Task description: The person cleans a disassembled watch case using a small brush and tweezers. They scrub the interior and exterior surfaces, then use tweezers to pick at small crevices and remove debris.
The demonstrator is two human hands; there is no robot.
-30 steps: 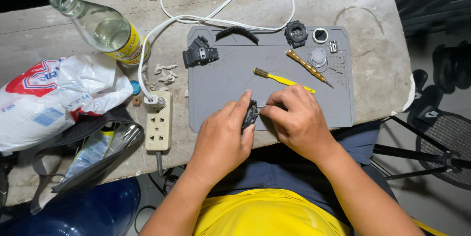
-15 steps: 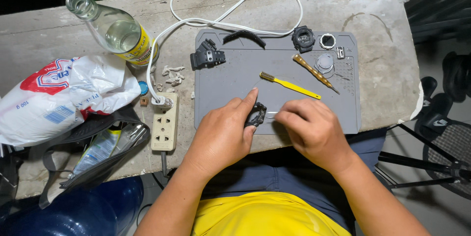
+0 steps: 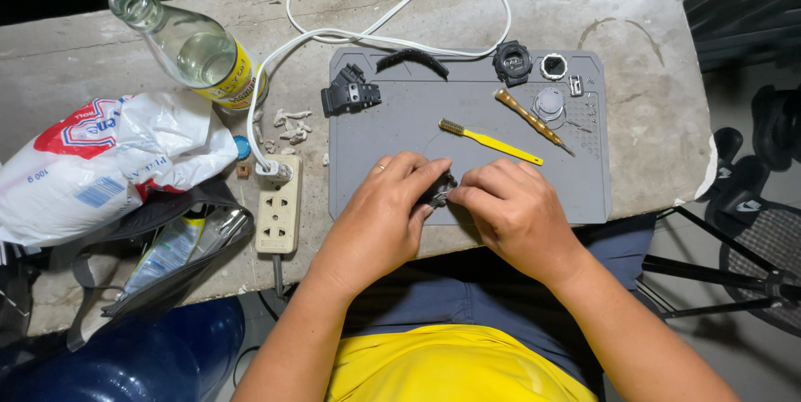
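1. Rough grey concrete ledge [image 3: 651,118]: the work surface, carrying all that I list below.
2. Flat grey rubber work mat [image 3: 400,126]: lies on the ledge, right of centre.
3. Crumpled white plastic bag with red and blue print [image 3: 100,164]: at the left, off the mat.
4. Clear glass bottle with a yellow label [image 3: 196,51]: lying tilted behind the bag.
5. Left hand [image 3: 380,218]: at the mat's near edge; I see the fingers closed round the small dark watch part [image 3: 437,193].
6. Right hand [image 3: 517,214]: just beside the left; fingertips pinched onto the same part from its right side.
7. White cable [image 3: 392,10]: looped across the ledge behind the mat and running down to item 8.
8. Cream socket strip [image 3: 278,214]: left of the mat, near the left hand.
9. Yellow-handled small brush [image 3: 492,142]: on the mat, behind the hands and apart from them.
10. Brown-handled pointed tool [image 3: 530,120]: on the mat, angled, right of the brush.
11. Black plastic watch-strap pieces [image 3: 350,91]: on the mat's far left corner.
12. Black round watch case [image 3: 511,61]: at the mat's far edge.
13. The small dark watch part: held between both hands over the mat's near edge; mostly hidden, and I cannot tell its detail.
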